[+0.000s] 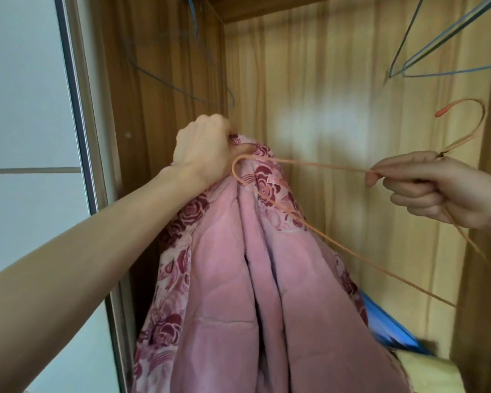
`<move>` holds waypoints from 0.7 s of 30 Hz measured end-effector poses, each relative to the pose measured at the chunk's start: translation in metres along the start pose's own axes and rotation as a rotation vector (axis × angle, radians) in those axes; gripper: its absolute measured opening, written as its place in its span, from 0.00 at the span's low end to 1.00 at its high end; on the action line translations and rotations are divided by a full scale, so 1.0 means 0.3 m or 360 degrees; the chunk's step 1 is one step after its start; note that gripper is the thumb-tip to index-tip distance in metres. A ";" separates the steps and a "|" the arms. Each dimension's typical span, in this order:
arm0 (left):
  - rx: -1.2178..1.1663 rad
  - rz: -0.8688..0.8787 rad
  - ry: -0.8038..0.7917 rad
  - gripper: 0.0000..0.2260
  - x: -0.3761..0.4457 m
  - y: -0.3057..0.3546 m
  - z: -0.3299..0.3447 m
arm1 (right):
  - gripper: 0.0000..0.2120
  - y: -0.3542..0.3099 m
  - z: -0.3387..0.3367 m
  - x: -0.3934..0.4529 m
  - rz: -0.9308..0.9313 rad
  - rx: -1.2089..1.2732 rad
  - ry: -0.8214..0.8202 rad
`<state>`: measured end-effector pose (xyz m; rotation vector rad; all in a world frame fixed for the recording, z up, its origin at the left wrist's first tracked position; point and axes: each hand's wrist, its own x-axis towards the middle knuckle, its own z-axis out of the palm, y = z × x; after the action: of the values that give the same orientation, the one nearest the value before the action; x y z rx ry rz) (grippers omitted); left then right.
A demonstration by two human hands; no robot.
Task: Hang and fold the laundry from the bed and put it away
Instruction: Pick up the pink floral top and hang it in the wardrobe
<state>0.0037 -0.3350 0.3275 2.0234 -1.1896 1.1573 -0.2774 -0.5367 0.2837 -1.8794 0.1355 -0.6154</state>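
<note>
The left hand point(203, 150) is squeezed tight on the top of a pink padded garment point(238, 279) with dark red roses on the outside. It holds the garment up high, inside an open wooden wardrobe point(338, 109). The rest of the garment hangs straight down, soft and heavy.

The right hand point(425, 188) has its fingers curled round the neck of a thin orange hanger point(304, 165). One bent end of the hanger is poking into the top of the garment, just beside the left hand. The hook end curls up on the right and is not on any rail.

So this piece looks about half done. It is up off the bed and the hanger is going in. I think the other shoulder must still go on, and then the hook must go over a rail. The bed is not in view, so I cannot tell how much laundry is left.

Blue wire hangers point(425, 52) hang at the top of the wardrobe, far right and far left. Something blue point(391, 327) lies low on the right. A pale sliding door point(26, 109) is on the left.
</note>
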 end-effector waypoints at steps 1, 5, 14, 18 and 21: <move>-0.0020 -0.0001 0.0010 0.22 -0.001 0.005 -0.001 | 0.12 -0.002 0.002 0.001 0.0042 -0.0072 -0.0027; -0.0044 0.0022 -0.0003 0.23 -0.007 0.024 -0.010 | 0.14 -0.016 0.038 0.033 0.0161 -0.0236 -0.0142; -0.0135 0.0018 -0.0062 0.27 -0.025 0.102 -0.051 | 0.14 -0.061 0.163 0.112 0.0400 -0.0502 -0.0519; -0.0287 -0.0078 -0.0154 0.27 -0.034 0.181 -0.050 | 0.11 -0.008 0.278 0.169 0.0200 -0.0299 -0.0279; -0.0449 -0.0173 -0.0356 0.29 -0.042 0.198 -0.055 | 0.11 0.003 0.287 0.177 0.0104 -0.0034 -0.0055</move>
<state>-0.0583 -0.3454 0.3256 2.0059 -1.2525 0.6811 -0.1907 -0.4848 0.2787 -1.8976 0.1809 -0.5385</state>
